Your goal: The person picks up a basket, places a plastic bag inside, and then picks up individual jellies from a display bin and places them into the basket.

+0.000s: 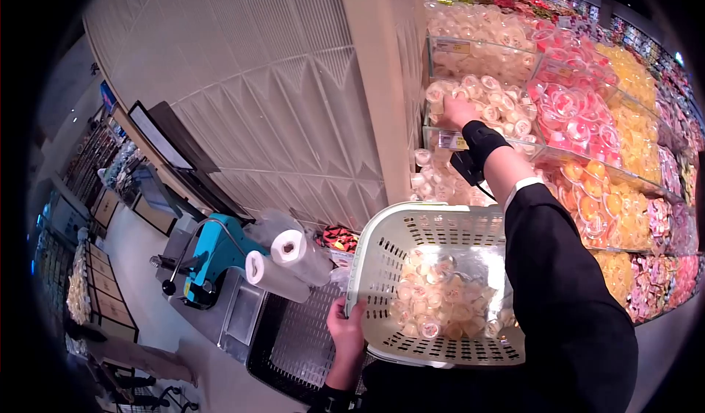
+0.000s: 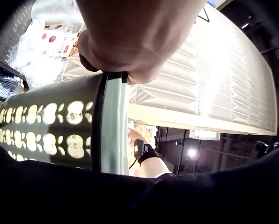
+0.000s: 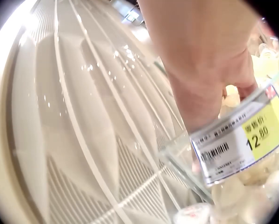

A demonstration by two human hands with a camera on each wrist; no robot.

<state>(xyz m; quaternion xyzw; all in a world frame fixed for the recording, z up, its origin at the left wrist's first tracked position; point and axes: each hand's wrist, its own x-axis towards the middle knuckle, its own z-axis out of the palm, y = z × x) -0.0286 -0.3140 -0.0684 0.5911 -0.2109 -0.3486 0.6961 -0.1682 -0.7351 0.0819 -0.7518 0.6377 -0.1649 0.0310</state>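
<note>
My left hand (image 1: pixel 346 331) grips the left rim of a pale green plastic basket (image 1: pixel 376 295), its fingers wrapped over the edge in the left wrist view. Inside the basket lies a heap of pale jelly cups (image 1: pixel 440 295), next to a shiny clear area at the right. My right hand (image 1: pixel 458 110) reaches over the front edge of a clear display bin, into whitish jelly cups (image 1: pixel 503 108). A price tag (image 3: pixel 228 142) on the bin front hides most of its fingers in the right wrist view, so I cannot tell whether they hold a cup.
Bins of pink jelly cups (image 1: pixel 573 116) and yellow ones (image 1: pixel 631 75) continue to the right. A beige pillar (image 1: pixel 385 82) borders the bins. At the lower left stand bag rolls (image 1: pixel 275 276), a teal device (image 1: pixel 214 251) and a dark crate (image 1: pixel 301 347).
</note>
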